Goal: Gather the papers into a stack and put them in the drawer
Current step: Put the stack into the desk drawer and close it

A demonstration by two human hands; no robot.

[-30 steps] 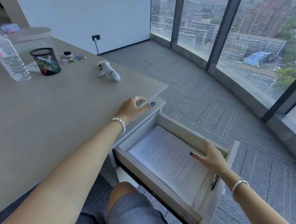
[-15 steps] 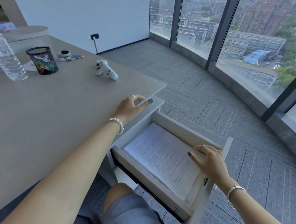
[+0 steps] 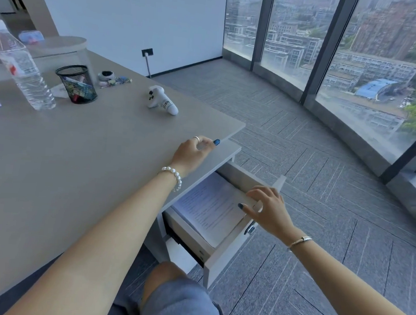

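Observation:
A stack of printed white papers (image 3: 211, 206) lies flat inside the light grey drawer (image 3: 222, 256), which stands about half out from under the desk. My right hand (image 3: 267, 210) rests on the top edge of the drawer's front panel, fingers curled over it and thumb on the inner side. My left hand (image 3: 193, 152) lies on the desk's right edge just above the drawer, fingers bent over the rim, holding nothing loose. The far part of the papers is hidden under the desk top.
On the beige desk (image 3: 66, 159) stand a water bottle (image 3: 28, 78), a black mesh pen cup (image 3: 77, 84), a white controller (image 3: 161, 101) and small trinkets (image 3: 112, 79). My knee (image 3: 166, 275) sits below the drawer. Grey carpet and tall windows lie to the right.
The drawer has slid inward under the desk, pushed by my right hand on its front panel. More of the papers is now covered. My left hand stayed on the desk edge.

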